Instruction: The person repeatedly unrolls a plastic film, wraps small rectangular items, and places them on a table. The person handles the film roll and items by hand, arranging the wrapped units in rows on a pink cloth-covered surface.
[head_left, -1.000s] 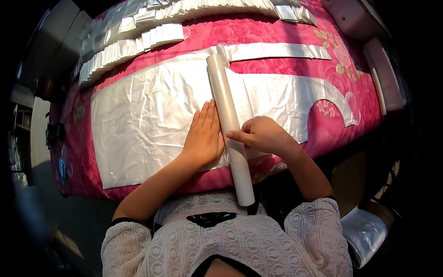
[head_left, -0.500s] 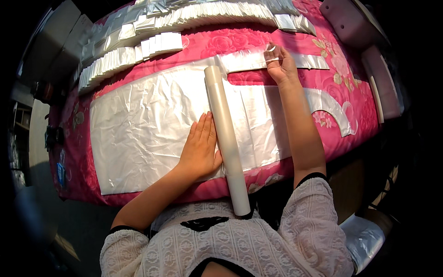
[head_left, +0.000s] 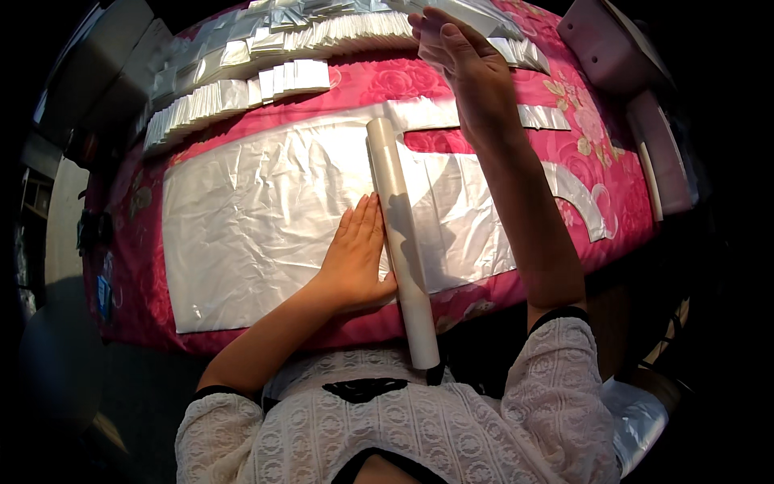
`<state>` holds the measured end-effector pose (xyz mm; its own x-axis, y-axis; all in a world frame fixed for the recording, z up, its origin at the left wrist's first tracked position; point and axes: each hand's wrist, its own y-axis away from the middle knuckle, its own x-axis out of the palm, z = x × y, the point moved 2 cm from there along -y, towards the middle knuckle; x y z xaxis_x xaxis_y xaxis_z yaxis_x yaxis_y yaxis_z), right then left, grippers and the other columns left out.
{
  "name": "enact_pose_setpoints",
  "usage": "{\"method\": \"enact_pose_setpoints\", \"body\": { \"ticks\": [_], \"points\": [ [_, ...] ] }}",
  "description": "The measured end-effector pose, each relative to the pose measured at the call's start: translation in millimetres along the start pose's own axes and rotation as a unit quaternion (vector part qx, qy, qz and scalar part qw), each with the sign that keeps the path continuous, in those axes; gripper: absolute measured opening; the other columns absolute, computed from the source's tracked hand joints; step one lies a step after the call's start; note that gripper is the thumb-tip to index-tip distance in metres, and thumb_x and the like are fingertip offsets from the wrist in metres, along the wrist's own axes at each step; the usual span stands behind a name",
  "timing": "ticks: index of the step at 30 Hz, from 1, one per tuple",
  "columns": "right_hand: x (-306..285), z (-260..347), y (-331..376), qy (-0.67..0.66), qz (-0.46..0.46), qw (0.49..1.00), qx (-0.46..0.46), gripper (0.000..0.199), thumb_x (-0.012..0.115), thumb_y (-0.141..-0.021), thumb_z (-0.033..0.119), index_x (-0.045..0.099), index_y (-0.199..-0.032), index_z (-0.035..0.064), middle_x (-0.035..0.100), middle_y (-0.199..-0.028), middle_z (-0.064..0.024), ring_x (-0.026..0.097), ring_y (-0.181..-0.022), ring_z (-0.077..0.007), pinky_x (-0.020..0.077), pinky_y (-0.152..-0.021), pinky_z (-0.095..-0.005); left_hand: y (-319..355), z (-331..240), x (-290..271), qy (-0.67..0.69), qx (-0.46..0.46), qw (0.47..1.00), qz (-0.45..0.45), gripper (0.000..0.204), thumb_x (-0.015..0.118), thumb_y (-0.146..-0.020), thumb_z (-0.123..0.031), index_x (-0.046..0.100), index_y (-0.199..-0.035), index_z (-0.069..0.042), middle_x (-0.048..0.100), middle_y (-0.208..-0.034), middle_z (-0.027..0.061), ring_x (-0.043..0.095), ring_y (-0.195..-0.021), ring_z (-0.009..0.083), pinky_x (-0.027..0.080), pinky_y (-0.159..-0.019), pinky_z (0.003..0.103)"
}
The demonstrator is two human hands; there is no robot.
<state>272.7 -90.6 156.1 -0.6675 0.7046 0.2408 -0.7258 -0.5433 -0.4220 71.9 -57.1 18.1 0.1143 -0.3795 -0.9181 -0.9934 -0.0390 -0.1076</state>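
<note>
"Where's the roll?"
"The roll (head_left: 403, 250) is at the frame's centre, slanting across the white sheet (head_left: 242, 234), its lower end past the edge of the pink cloth (head_left: 363, 332)."
"And the left hand (head_left: 352, 256)?"
"Left of the roll, flat on the sheet, fingers straight and together, thumb side right beside the roll."
"The right hand (head_left: 476, 77)?"
"Raised at upper centre, fingers extended close together, thumb near them. Clear film (head_left: 436, 55) shows by the fingers; I can't tell whether they pinch it."
"Anything else up there?"
"Rows of white packets (head_left: 218, 101) at upper left, and a box (head_left: 605, 44) at upper right."
</note>
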Motion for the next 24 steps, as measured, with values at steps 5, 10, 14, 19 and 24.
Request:
{"method": "enact_pose_setpoints", "body": {
  "ticks": [5,10,14,19,24],
  "points": [
    [195.4,-67.8,97.0,0.142,0.257,0.955,0.037,0.02,0.049,-0.087,0.016,0.056,-0.088,-0.0022,0.06,-0.079,-0.0203,0.056,-0.075,-0.0386,0.0433,-0.069,-0.0427,2.5,7.1,6.5,-0.054,0.077,0.992,-0.085,0.074,0.046,-0.084,-0.038,0.027,-0.129,0.016,0.026,-0.137,0.0315,0.024,-0.131,0.0413,0.017,-0.107,0.049],
    [280.0,-163.3,152.1,0.287,0.436,0.851,0.06,0.029,0.052,-0.085,0.022,0.056,-0.1,-0.0022,0.059,-0.101,-0.0227,0.053,-0.099,-0.0392,0.0419,-0.084,-0.0438,-6.3,16.3,38.9,-0.059,0.064,0.994,-0.066,0.065,0.038,-0.087,-0.031,0.024,-0.133,0.014,0.022,-0.141,0.0296,0.021,-0.133,0.0384,0.015,-0.109,0.047],
    [277.3,-137.9,170.9,0.35,0.457,0.817,-0.037,0.049,0.056,-0.084,0.027,0.045,-0.121,-0.0026,0.046,-0.125,-0.023,0.035,-0.124,-0.0377,0.0335,-0.099,-0.0422,-4.8,17.6,43.9,-0.057,0.057,0.992,-0.097,0.067,0.039,-0.087,-0.033,0.022,-0.134,0.011,0.021,-0.141,0.0295,0.021,-0.134,0.0383,0.016,-0.109,0.046],
    [161.4,-55.1,139.5,0.257,0.412,0.87,-0.083,0.055,0.066,-0.078,0.019,0.044,-0.124,-0.0015,0.042,-0.131,-0.0204,0.031,-0.129,-0.0363,0.0289,-0.104,-0.0432,7.2,32.8,20.1,0.229,0.003,0.958,-0.173,0.055,0.042,-0.089,-0.025,0.03,-0.134,0.004,0.028,-0.139,0.0246,0.027,-0.131,0.0335,0.026,-0.105,0.045],
    [11.4,-17.3,144.3,0.426,0.237,0.867,-0.101,0.04,0.064,-0.078,0.012,0.053,-0.116,0.0026,0.05,-0.122,-0.0153,0.045,-0.118,-0.0328,0.0388,-0.097,-0.0397,-26.2,48.5,-29.4,0.567,-0.125,0.784,-0.219,0.041,0.036,-0.091,-0.02,0.043,-0.124,0.002,0.049,-0.123,0.0153,0.043,-0.12,0.0231,0.031,-0.103,0.035]
  ]
}}
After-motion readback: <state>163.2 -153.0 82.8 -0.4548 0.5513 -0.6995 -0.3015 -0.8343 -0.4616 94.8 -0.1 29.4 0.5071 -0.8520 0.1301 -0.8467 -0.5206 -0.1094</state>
